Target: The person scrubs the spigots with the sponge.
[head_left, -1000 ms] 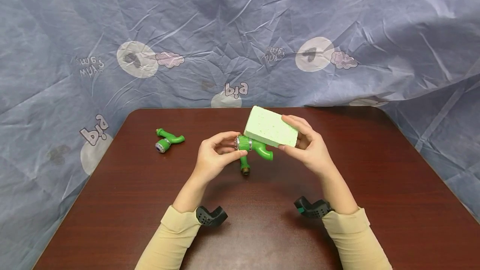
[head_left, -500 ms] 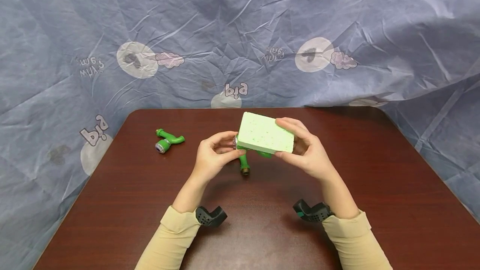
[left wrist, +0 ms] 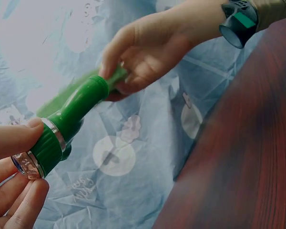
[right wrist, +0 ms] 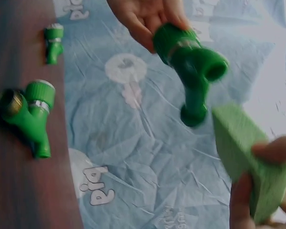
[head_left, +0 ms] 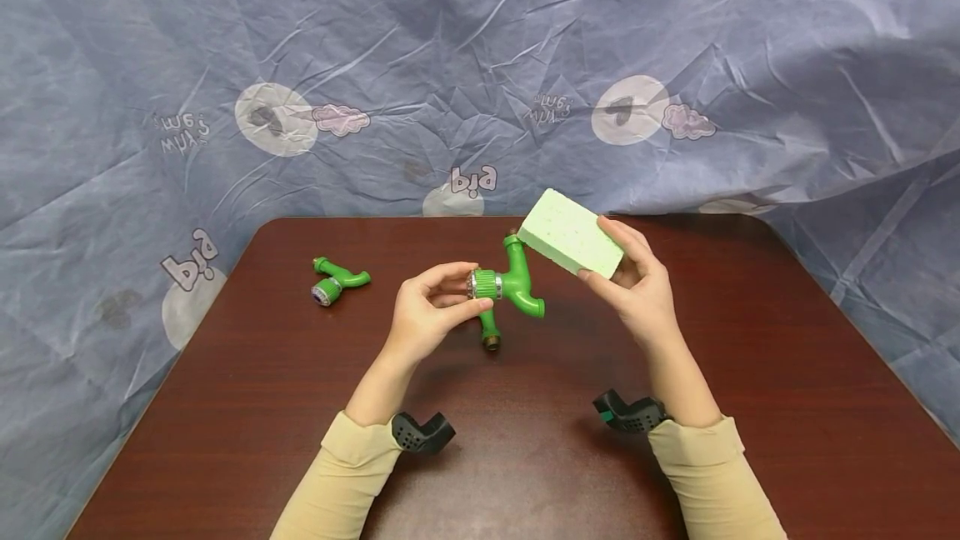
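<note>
My left hand (head_left: 429, 311) pinches a green faucet (head_left: 517, 277) by its ribbed knob, holding it up over the table with the spout toward the right. In the left wrist view, thumb and fingers grip the silver-banded knob (left wrist: 45, 151). My right hand (head_left: 637, 282) holds a pale green sponge (head_left: 573, 232) by its right end, thumb below and fingers above. One corner of the sponge is right at the faucet's upper threaded end in the head view. In the right wrist view the sponge (right wrist: 248, 152) sits apart from the held faucet (right wrist: 193, 71).
A second green faucet (head_left: 490, 332) lies on the brown table (head_left: 525, 423), partly hidden behind the left hand. Another green faucet (head_left: 339, 280) lies farther left. A blue-grey printed cloth (head_left: 420, 107) hangs behind the table.
The sponge first passed down and left across the held faucet, covering most of it, then moved up and right, baring the faucet. The left hand stayed almost still.
</note>
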Motion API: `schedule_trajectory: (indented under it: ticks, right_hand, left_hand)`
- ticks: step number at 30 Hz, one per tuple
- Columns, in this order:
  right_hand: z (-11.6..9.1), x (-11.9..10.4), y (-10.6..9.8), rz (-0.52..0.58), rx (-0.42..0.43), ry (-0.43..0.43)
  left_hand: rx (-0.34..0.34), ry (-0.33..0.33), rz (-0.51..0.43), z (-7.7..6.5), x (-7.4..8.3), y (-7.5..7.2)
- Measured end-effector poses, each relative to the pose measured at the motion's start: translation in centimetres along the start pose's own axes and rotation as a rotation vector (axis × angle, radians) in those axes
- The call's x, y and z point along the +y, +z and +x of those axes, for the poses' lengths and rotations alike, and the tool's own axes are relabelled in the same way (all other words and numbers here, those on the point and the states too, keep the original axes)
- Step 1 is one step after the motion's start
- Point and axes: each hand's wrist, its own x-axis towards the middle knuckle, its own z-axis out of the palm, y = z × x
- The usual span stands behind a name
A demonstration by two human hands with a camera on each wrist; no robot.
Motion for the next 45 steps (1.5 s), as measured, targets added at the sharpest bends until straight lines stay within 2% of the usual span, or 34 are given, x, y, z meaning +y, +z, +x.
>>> schedule_trajectory:
  ticks: [2, 6, 9, 11, 13, 16, 18, 21, 26, 30, 35, 41, 45]
  right_hand:
    - [0.0, -0.2, -0.3, 0.052, -0.066, -0.026]
    - [-0.1, -0.3, -0.5, 0.080, -0.271, -0.082]
    - [-0.1, -0.2, -0.6, 0.055, -0.339, -0.093]
    - [0.0, -0.1, -0.7, 0.031, -0.311, -0.077]
    - [0.0, -0.2, -0.9, 0.005, -0.238, -0.051]
    - [0.1, -0.3, -1.3, -0.016, -0.129, -0.013]
    - [0.1, -0.5, -1.5, -0.020, -0.094, 0.002]
    - [0.2, -0.6, -1.8, -0.021, -0.097, 0.012]
    - [0.1, -0.7, -2.0, -0.065, -0.139, 0.031]
    - [0.0, -0.8, -1.9, -0.102, -0.186, 0.052]
    - [0.0, -0.9, -1.6, -0.076, -0.194, 0.068]
    - [-0.1, -1.0, -1.5, -0.037, -0.204, 0.054]
    - [-0.1, -1.0, -1.3, -0.036, -0.235, 0.027]
  left_hand:
    - [0.016, 0.000, -0.004, 0.1, 0.0, -0.1]
    - [0.042, -0.018, -0.014, 0.2, 0.6, -0.3]
    - [0.045, -0.019, -0.005, 0.0, 1.8, -0.3]
    - [0.043, -0.014, 0.006, -0.2, 2.6, -0.3]
    - [0.044, -0.005, 0.013, -0.2, 3.1, -0.2]
    - [0.049, -0.007, 0.000, 0.0, 2.4, -0.5]
    - [0.053, -0.002, -0.007, 0.1, 1.7, -0.7]
    - [0.059, 0.007, -0.012, 0.3, 0.8, -1.0]
    - [0.057, 0.038, -0.028, 0.4, 0.6, -1.2]
    - [0.053, 0.032, -0.034, 0.3, 0.7, -1.2]
    - [0.042, 0.013, -0.041, 0.3, 0.6, -1.3]
    - [-0.011, -0.016, -0.038, 0.2, 0.5, -1.5]
    - [-0.072, -0.022, -0.009, 0.2, 0.3, -1.4]
